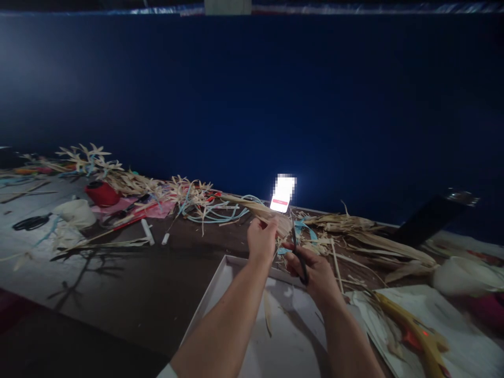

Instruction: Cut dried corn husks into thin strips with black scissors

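Pinched in my left hand is a strip of dried corn husk, pale and long, its far end reaching left. My right hand grips a pair of scissors by dark handles, with the blades pointing up beside the husk's right end. Whether the blades touch the husk I cannot tell. Both hands hover over the far edge of a shallow white tray, where a small husk scrap lies. Behind them a phone with a glowing screen leans upright.
Dried husks lie along the back right. A yellow glue gun with a red light rests on white paper at the front right. Husk flowers, blue cord and a red spool fill the left. A dark blue wall closes the back.
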Motion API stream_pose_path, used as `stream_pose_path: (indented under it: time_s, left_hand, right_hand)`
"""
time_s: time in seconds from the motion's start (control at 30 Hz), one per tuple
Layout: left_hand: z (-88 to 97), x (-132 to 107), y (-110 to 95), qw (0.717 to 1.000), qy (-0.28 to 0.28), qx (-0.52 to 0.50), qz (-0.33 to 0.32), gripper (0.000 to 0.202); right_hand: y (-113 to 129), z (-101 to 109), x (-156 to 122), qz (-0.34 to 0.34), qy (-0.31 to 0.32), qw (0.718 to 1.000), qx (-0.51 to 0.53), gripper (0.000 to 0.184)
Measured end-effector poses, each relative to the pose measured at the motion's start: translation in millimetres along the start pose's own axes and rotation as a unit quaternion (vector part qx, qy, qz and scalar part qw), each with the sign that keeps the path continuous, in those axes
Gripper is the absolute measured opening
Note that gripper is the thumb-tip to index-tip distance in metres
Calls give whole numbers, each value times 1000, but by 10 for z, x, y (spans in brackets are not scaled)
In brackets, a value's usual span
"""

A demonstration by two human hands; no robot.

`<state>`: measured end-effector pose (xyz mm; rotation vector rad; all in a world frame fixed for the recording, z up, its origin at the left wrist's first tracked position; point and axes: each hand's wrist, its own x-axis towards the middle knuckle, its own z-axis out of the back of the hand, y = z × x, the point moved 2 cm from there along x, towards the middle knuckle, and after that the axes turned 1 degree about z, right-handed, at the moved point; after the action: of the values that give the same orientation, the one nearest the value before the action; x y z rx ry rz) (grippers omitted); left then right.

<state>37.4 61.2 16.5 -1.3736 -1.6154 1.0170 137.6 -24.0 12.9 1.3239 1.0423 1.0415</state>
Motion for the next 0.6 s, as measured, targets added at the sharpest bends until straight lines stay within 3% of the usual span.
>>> stream_pose_path:
  time_s: [0.6]
  left_hand:
    - [-21, -15, -23, 1000, 4, -28, 10, 32]
  right_hand:
    - [23, 7, -13, 20, -12, 997, -67, 48]
